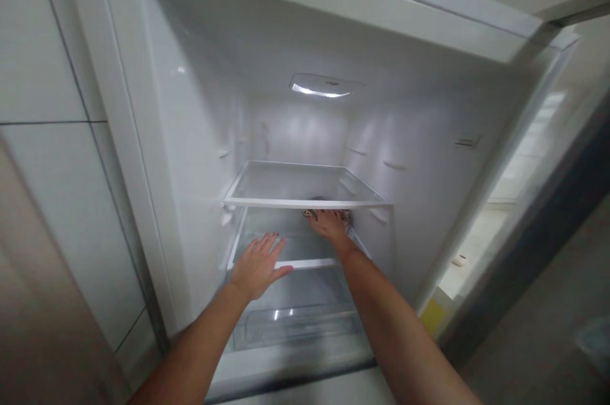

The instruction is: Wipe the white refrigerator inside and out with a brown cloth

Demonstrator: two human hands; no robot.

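My left hand [260, 267] is spread open over the left front part of the lower glass shelf [305, 264] in a white refrigerator, holding nothing. Farther in, my right hand [328, 223] reaches between the two shelves, at the right side. It rests on or grips a small patterned thing [347, 217], mostly hidden by the hand and the front edge of the upper shelf [305, 203]. Whether the right fingers are closed round it is unclear.
Below the shelves is a clear drawer [305, 322]. A lamp [324, 86] glows at the refrigerator's top back. White side walls enclose both arms, with a tiled wall [57, 201] outside on the left and the door's dark edge [538, 220] on the right.
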